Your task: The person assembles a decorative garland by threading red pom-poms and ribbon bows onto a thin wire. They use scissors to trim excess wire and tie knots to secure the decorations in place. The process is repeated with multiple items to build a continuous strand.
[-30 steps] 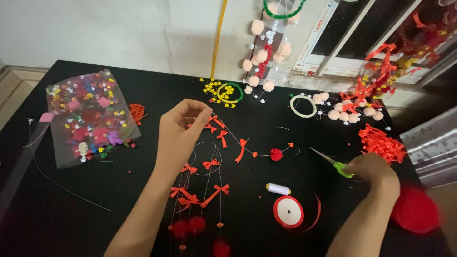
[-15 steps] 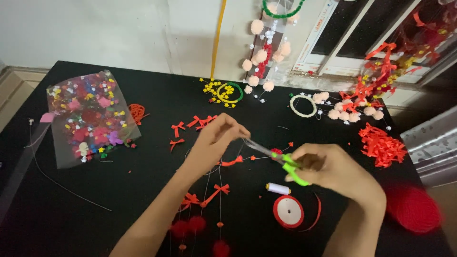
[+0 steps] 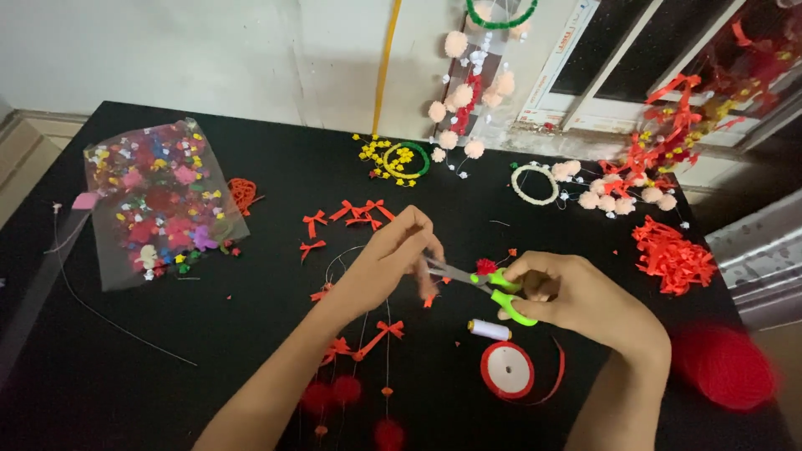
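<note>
Over the middle of the black tabletop [image 3: 125, 367], seen from the head camera, the left hand [image 3: 388, 263] pinches a thin thread strung with small red ribbon bows [image 3: 380, 332], its thumb and fingers pressed together on the thread just where the blade tips arrive. Right hand [image 3: 576, 296] is curled through the handles of a pair of green-handled scissors [image 3: 480, 282], fingers wrapped tight on the grips; whether the blades are parted is hard to tell (they blur at the tip). The scissors' long axis runs nearly level, from the right hand toward the left fingertips, so the pinched thread lies directly left of the blades, hanging toward the person, crossing that axis. Just below the scissors sit a small white thread spool [image 3: 489, 329] and a flat reel of red ribbon [image 3: 508, 370]. Far left lies a clear rectangular plastic bag of mixed coloured trinkets [image 3: 159, 200], and loose red bows [image 3: 351, 213] lie above the left hand. At the back right, a white upright strip with a printed label [image 3: 558, 67] leans by the window frame.
</note>
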